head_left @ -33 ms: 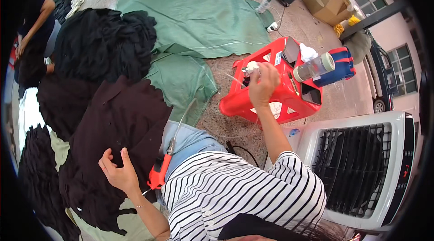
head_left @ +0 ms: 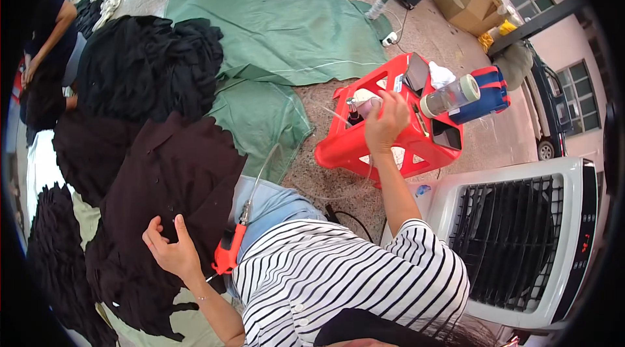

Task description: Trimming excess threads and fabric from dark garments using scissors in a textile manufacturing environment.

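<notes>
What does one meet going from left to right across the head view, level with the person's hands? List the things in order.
Dark garment → left hand → orange tool → right hand → red plastic stool → white fan unit.

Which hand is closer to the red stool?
Right. The right hand reaches over the red stool, at a small bottle; the left hand rests on dark cloth, far away.
</notes>
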`<state>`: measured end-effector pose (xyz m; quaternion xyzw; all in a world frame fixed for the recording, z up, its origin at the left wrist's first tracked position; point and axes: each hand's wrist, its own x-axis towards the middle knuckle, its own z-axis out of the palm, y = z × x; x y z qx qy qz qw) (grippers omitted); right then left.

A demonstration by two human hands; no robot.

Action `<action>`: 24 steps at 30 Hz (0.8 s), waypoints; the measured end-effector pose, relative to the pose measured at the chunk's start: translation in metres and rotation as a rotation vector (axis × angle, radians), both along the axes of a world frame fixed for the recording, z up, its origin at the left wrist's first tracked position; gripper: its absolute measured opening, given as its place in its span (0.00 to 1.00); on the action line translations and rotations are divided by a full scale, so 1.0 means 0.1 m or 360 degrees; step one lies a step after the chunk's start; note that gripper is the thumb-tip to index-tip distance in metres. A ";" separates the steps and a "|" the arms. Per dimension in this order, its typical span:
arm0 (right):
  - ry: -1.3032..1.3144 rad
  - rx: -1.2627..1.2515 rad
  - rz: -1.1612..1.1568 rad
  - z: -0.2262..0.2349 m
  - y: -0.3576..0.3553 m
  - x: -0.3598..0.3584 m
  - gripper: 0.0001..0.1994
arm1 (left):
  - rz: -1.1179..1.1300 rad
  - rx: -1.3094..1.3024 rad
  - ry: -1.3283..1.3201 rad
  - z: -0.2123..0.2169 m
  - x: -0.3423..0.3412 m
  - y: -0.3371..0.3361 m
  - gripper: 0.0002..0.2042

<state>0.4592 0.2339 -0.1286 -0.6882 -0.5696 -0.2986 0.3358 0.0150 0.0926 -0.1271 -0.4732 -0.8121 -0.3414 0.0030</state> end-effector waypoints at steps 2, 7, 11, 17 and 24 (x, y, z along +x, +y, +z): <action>-0.0050 -0.0023 -0.0393 -0.10 -0.12 0.36 0.18 | 0.0036 0.0028 0.0107 -0.09 0.02 0.00 0.17; -0.0054 -0.0236 -0.0804 -0.27 -0.45 0.71 0.32 | 0.0087 -0.0096 0.0136 -0.02 0.05 -0.05 0.18; -0.0328 -0.0430 -0.0648 -0.32 -0.50 0.82 0.35 | 0.0108 -0.0010 0.0242 -0.03 0.07 -0.10 0.20; -0.0400 -0.0424 -0.0299 -0.13 -0.61 1.21 0.15 | 0.0196 0.0104 0.0268 -0.19 0.29 0.21 0.21; 0.0615 -0.0428 -0.0261 0.10 -0.26 0.77 0.08 | 0.0365 0.0317 0.0264 -0.31 0.23 0.12 0.15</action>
